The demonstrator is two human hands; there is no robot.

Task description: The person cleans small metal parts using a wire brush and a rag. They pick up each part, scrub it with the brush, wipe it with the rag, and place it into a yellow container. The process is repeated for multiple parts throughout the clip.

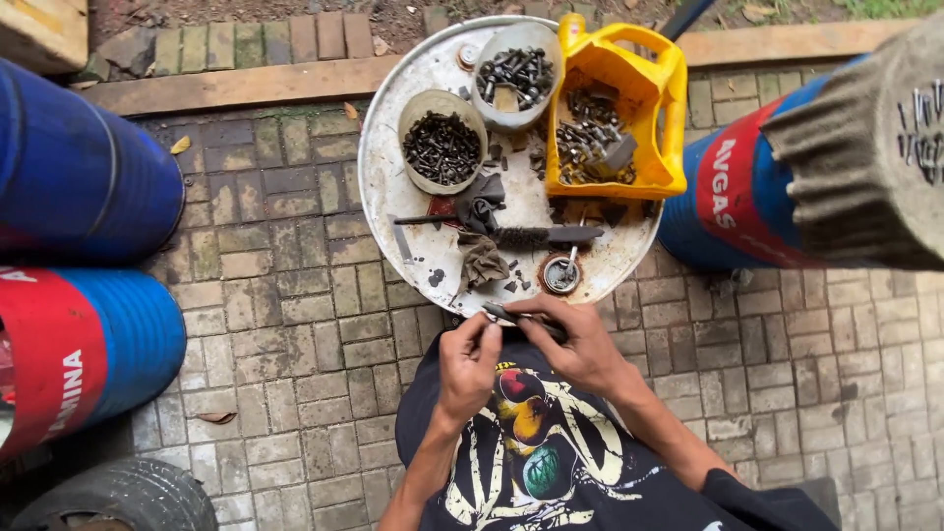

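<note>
My left hand (467, 359) and my right hand (580, 344) meet just below the near rim of a white round drum top (385, 197). Together they hold a short dark metal piece (519, 317); my right hand grips its body and my left fingers pinch its left end. On the drum top stand two round bowls of dark bolts (442, 147) (516, 74) and a cut-open yellow jug (649, 84) holding more hardware. A black brush (536, 236), dark rags (480, 258) and a small round tin (560, 275) lie nearer to me.
Blue drums lie at the left (79, 177) (118, 344), one with a red band, and another blue and red drum (733, 192) lies at the right. A tyre (118, 497) is at the bottom left. A grey block studded with nails (865, 147) looms at the upper right. The ground is brick paving.
</note>
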